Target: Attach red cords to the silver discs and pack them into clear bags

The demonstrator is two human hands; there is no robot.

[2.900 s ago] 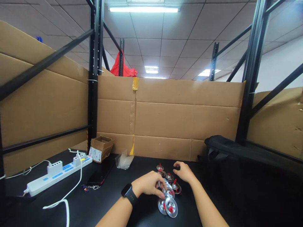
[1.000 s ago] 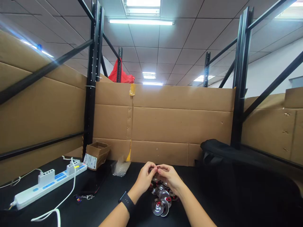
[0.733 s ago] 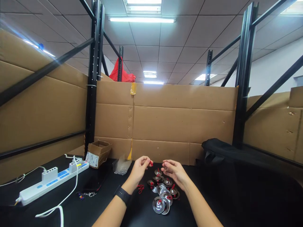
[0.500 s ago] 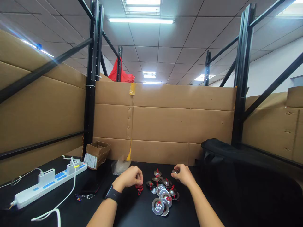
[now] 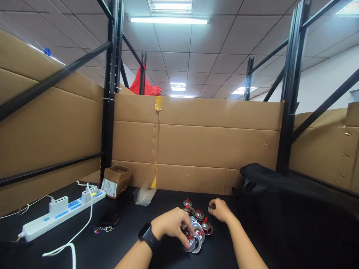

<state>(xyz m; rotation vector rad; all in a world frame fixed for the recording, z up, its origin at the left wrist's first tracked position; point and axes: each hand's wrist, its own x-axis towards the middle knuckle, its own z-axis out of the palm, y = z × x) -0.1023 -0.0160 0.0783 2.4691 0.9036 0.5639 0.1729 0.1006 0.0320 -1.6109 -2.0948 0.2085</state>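
Small silver metal discs with red cords (image 5: pixel 199 215) lie in a cluster on the black table (image 5: pixel 165 257). My left hand (image 5: pixel 175 226), with a dark watch on the wrist, reaches over the left side of the cluster. Its thumb touches a silver disc (image 5: pixel 191 244) at the near end, and its fingers are curled and partly hide the discs. To the right of the cluster, my right hand (image 5: pixel 221 210) is pinched around a small metal disc (image 5: pixel 212 207), mostly hidden by the fingers.
A white power strip (image 5: pixel 63 216) with cables lies at the left, beside a dark phone (image 5: pixel 109 218) and keys. Behind are an open cardboard box (image 5: pixel 119 179) and a clear plastic bag (image 5: pixel 144 196). A black bag (image 5: pixel 280 213) fills the right side.
My left hand has moved right and nearer, from the loose red cord to the cluster's near discs. My right hand stays to the right of the cluster, still pinched.
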